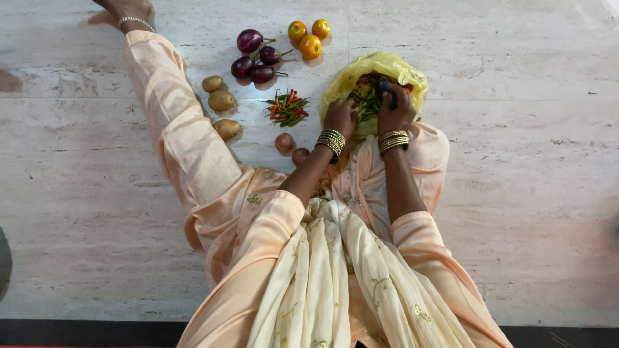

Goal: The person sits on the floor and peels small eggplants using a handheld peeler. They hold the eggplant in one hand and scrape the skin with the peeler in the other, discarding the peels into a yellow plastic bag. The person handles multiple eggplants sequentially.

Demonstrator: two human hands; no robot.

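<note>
Upper centre: yellow bag (387, 64) holds green vegetables (369, 100). Left hand (340, 117) grips the bag edge; right hand (396, 109) closes on a dark item inside.

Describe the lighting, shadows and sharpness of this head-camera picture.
Head view: soft, even daylight, no glare on the stone floor; short faint shadows under the potatoes and tomatoes; both hands in the yellow bag look sharp; edges bend slightly from the wide lens.

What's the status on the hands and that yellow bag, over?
Left hand and right hand both in the yellow bag, among green vegetables. Grip unclear. Chillies and onions lie beside the left hand.
</note>
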